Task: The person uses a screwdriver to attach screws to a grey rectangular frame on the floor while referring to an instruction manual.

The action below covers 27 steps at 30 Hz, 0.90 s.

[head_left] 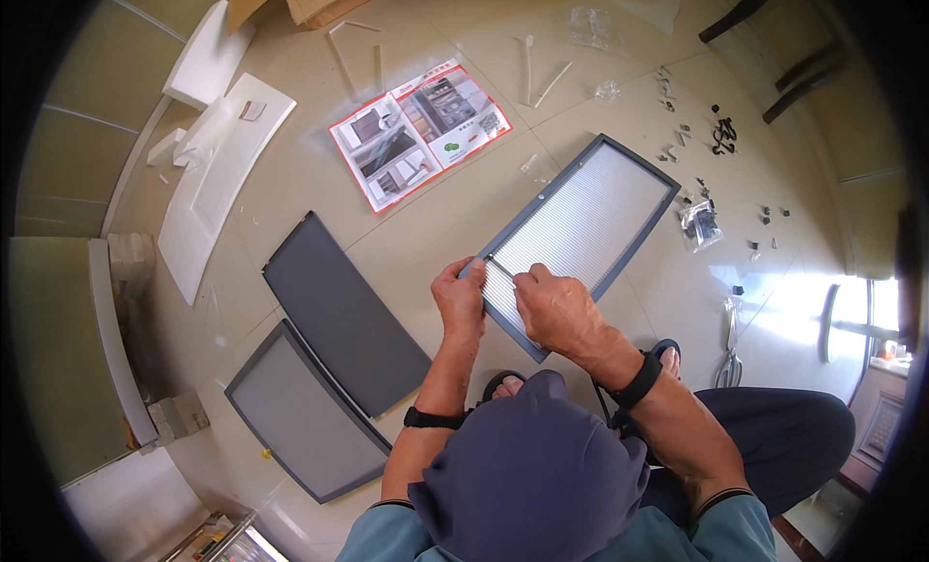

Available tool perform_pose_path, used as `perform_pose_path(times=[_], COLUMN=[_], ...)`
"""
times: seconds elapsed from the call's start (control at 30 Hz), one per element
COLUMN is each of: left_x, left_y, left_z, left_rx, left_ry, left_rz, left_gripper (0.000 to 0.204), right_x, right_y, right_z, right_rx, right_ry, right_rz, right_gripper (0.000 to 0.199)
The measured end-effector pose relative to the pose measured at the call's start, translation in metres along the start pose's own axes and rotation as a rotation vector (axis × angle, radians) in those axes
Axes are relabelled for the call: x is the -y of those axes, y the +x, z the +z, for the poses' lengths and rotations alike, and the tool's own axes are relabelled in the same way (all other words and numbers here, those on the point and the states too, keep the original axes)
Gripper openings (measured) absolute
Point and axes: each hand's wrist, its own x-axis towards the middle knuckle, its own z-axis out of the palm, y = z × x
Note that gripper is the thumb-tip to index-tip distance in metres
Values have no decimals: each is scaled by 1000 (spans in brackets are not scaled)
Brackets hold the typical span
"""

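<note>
A grey-framed panel (590, 209) with a ribbed, translucent sheet lies slanting across the floor in front of me. My left hand (459, 299) is closed on its left frame edge, near the lower end. Over the sheet, my right hand (561, 313) pinches a thin rod-like tool (503, 268), whose tip points at that same edge beside the left fingers. The tool's other end is hidden in the hand, so its exact kind does not show. A small round fitting (540, 197) sits farther up the frame.
To the left lie a dark grey panel (344, 315) and another framed panel (308, 412). An instruction sheet (419, 134) is spread beyond them. Small black fittings (724, 136), a bag of parts (699, 223) and scissors (730, 364) lie right. White foam (227, 165) rests far left.
</note>
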Motion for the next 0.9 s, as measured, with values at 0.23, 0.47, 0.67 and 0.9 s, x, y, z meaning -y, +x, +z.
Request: perform_pose_path(times=[0.23,0.47,0.67,0.9], left_x=[1,-2,0,-4], left_y=[1,-4,-1,-10], left_z=[0,-1,0,3], left_rx=[-12,-6,-12,75], left_ry=[-19,26,30,117], left_rz=[1,-2,25,6], left_gripper=[23,22,23,25], right_x=[1,0,-3,1], right_y=[-1,-5,-5,-10], right_z=[-1,-2,-4,-6], right_rx=[29,22,96,96], right_ry=[-29,-32,-225,-401], right_rz=[18,6,-132,-36], right_gripper=[11,9,19,32])
